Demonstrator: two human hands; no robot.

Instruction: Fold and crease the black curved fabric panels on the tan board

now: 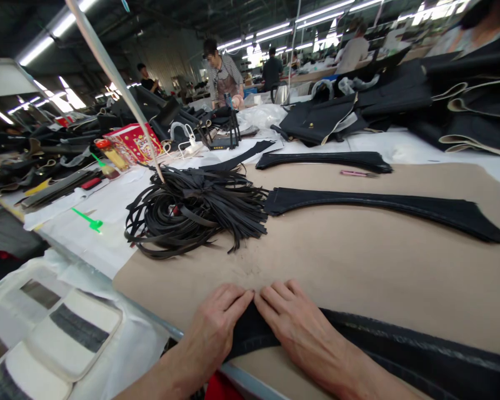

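Observation:
A long black curved piece (400, 339), of leather or similar sheet material, lies across the near side of the brown board and runs off to the right. At its left end my left hand (220, 319) is closed, thumb and fingertips pinching the upper corner. Right beside it, my right hand (289, 311) has its fingers bent and pressed together on the same end, thumb side toward the left hand. The fingertips of both hands almost meet, and the material under the fingers is partly hidden. A pale line follows the piece's edge.
Beyond the hands lie a heap of black strips (200, 205), a stack of curved black pieces (370, 203), another stack (325, 160) and pink snips (356, 173). A slanted pole (116, 83) rises behind the strips. Bagged white panels (75, 328) sit left of the table edge.

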